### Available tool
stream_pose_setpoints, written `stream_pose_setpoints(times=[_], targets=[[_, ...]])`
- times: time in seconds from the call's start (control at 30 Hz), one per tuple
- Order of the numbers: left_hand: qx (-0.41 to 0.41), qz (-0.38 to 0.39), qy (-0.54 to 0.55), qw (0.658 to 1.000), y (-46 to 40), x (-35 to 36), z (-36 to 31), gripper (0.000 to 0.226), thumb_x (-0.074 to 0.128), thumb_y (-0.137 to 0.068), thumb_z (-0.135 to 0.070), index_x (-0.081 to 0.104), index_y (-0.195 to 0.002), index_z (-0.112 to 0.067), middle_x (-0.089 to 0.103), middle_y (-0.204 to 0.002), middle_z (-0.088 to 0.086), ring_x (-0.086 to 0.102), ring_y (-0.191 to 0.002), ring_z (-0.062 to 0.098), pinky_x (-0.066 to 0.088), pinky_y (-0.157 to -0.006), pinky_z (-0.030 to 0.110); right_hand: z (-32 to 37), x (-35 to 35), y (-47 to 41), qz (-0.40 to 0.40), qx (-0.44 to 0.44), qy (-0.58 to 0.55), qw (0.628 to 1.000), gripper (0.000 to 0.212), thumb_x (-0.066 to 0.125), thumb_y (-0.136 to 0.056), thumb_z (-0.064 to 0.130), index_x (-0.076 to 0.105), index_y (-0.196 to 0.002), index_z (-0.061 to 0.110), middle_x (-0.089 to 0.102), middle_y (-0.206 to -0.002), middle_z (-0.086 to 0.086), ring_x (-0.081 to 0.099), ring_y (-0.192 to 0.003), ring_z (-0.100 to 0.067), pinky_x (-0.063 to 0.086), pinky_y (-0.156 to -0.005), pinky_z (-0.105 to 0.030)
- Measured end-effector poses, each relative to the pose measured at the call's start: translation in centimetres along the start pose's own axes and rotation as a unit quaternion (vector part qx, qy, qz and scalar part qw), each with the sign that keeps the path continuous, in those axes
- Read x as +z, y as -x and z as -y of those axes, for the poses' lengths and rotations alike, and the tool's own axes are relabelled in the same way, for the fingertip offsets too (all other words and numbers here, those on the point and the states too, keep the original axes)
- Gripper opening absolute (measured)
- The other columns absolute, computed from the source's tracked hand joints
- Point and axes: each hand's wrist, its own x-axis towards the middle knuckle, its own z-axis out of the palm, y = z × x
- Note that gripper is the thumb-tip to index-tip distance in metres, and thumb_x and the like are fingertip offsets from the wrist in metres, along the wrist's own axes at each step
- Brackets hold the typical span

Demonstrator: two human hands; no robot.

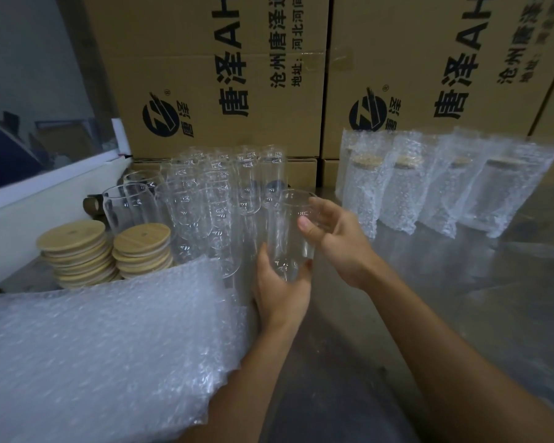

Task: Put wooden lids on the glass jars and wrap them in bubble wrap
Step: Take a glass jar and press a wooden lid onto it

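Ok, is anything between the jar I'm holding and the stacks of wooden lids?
Yes. The cluster of empty glass jars stands between the held jar and the lid stacks, and the bubble wrap pile lies just in front.

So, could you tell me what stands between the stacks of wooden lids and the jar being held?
In the head view, a cluster of empty glass jars stands between the lid stacks and the held jar.

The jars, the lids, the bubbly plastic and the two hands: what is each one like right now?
Held jar: upright, no lid, unwrapped, gripped by both hands.
Left hand: fingers curled round the jar's base.
Right hand: fingers curled round the jar's upper part.
Bare jars: standing together, lidless, unwrapped.
Wooden lids: two stacks, unused.
Bubble wrap pile: lying flat, unused.
Wrapped jars: lidded, in bubble wrap, standing in a row.
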Motion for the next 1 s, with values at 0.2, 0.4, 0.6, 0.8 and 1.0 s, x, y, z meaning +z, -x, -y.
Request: stream_pose_setpoints(times=[0.2,0.4,0.6,0.8,1.0], targets=[[0.005,-0.001,-0.025,1.000,-0.1,-0.1,0.3,0.087,0.083,-0.078,-0.029,0.038,-0.151,-0.020,0.052,-0.148,-0.001,0.048,-0.136,0.017,0.040,-0.113,0.036,0.6,-0.4,0.2,0.002,-0.005,0.014,1.000,0.045,0.065,-0.094,0.001,0.052,-0.132,0.019,0.064,-0.112,0.007,0.062,-0.099,0.000,0.052,-0.080,-0.012],[0.027,0.012,-0.082,0.996,0.4,0.2,-0.2,0.088,0.076,-0.084,-0.025,0.026,-0.156,-0.018,0.041,-0.155,0.003,0.039,-0.143,0.020,0.030,-0.119,0.033,1.6,-0.9,0.1,0.000,0.021,0.024,0.999,0.062,0.077,-0.087,0.006,0.052,-0.144,0.009,0.064,-0.113,0.011,0.063,-0.106,0.000,0.053,-0.100,-0.028],[0.103,-0.051,-0.077,0.990,2.6,0.0,-5.5,0.074,0.070,-0.085,-0.013,0.033,-0.148,-0.015,0.035,-0.147,-0.002,0.028,-0.138,0.013,0.016,-0.099,0.009,2.5,-1.3,-0.1,-0.028,0.024,0.015,0.999,0.052,0.073,-0.091,0.012,0.055,-0.140,0.009,0.067,-0.118,0.001,0.064,-0.111,-0.011,0.052,-0.097,-0.029],[0.198,0.036,0.010,0.980,4.8,-2.9,-14.8,0.013,0.063,-0.087,-0.021,0.061,-0.095,-0.031,0.061,-0.087,-0.020,0.061,-0.079,-0.004,0.046,-0.063,0.009,3.0,-2.3,-0.2,-0.102,-0.003,-0.011,0.995,0.019,0.067,-0.095,0.012,0.067,-0.112,0.004,0.072,-0.093,0.000,0.068,-0.086,-0.009,0.054,-0.074,-0.025],[0.241,0.091,-0.312,0.915,0.9,-8.4,-18.0,0.007,0.065,-0.089,-0.027,0.064,-0.083,-0.024,0.068,-0.088,-0.006,0.066,-0.088,0.019,0.054,-0.080,0.035,3.1,-2.3,-0.6,-0.120,0.022,-0.047,0.991,0.009,0.067,-0.095,0.009,0.070,-0.103,0.013,0.072,-0.091,-0.003,0.067,-0.066,-0.003,0.051,-0.063,-0.017]])
